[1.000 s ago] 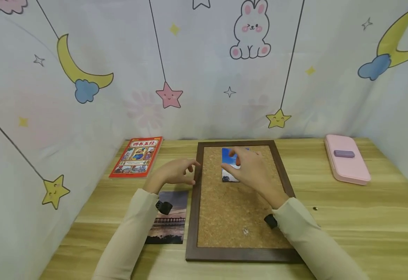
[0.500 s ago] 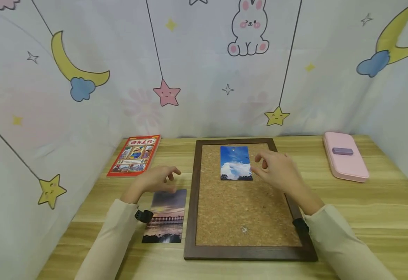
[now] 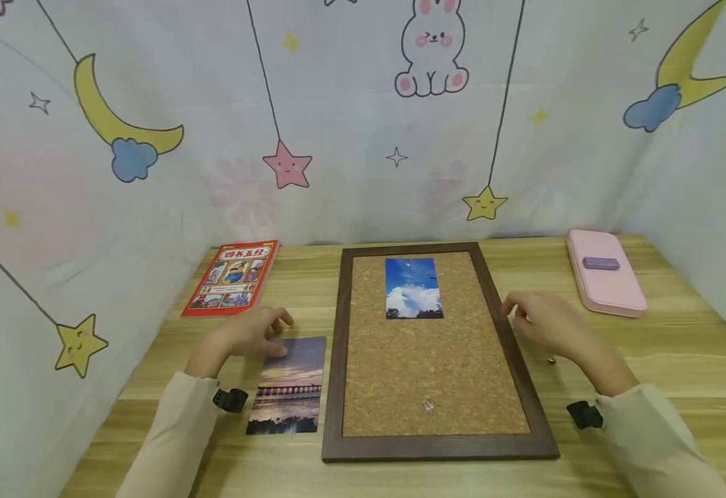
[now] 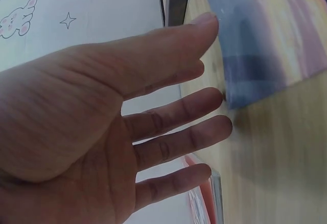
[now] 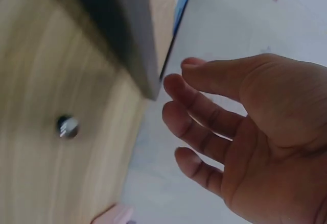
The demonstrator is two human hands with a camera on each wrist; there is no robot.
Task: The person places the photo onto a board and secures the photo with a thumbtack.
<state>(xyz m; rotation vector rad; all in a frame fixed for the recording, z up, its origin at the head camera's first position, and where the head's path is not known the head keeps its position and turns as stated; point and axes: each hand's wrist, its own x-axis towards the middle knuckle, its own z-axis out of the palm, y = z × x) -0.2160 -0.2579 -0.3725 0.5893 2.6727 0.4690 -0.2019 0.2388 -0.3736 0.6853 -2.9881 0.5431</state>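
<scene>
While sunset photo (image 3: 291, 389) lies beside it, left hand (image 3: 243, 335) spread | right hand (image 3: 550, 326), loosely bent, near 1 stud (image 5: 67, 126)

Rough cork board (image 3: 425, 366), glossy photos (image 3: 291, 377).

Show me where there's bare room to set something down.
Bare cork between the sky photo and small pale spot; bare tabletop between red book and frame, and in front of the pink case.

Crowded: sunset photo beside the frame, left hand at its far edge; right hand by the frame's right side, near a shiny stud.
</scene>
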